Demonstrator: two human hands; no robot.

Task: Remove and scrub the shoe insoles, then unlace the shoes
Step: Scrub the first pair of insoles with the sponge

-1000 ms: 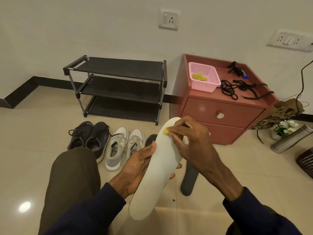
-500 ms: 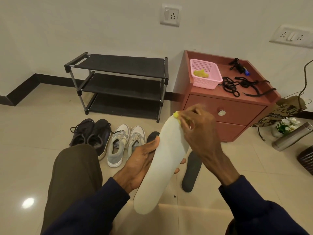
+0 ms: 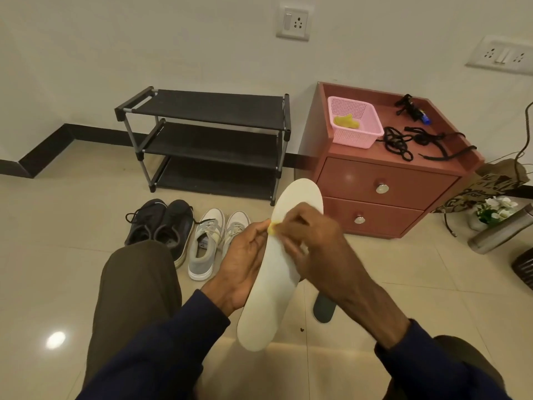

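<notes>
A long white insole (image 3: 274, 284) stands tilted in front of me, toe end up. My left hand (image 3: 245, 261) grips it from the left edge. My right hand (image 3: 311, 243) presses a small yellow scrub pad (image 3: 272, 228) against the insole's upper middle, the pad mostly hidden under the fingers. A dark insole (image 3: 324, 308) lies on the floor behind my right wrist, largely covered. On the tiles stand a black pair of laced shoes (image 3: 161, 223) and a grey-white pair (image 3: 215, 241).
A black three-shelf rack (image 3: 207, 140) stands against the wall. A red two-drawer cabinet (image 3: 386, 180) carries a pink basket (image 3: 354, 125) with a yellow cloth and loose black laces (image 3: 403, 142). A steel bottle (image 3: 501, 233) and flower pot sit at the right. My knee (image 3: 135, 272) is at lower left.
My right hand with the yellow pad slid from the insole's toe end down toward its middle. The view also shifted slightly.
</notes>
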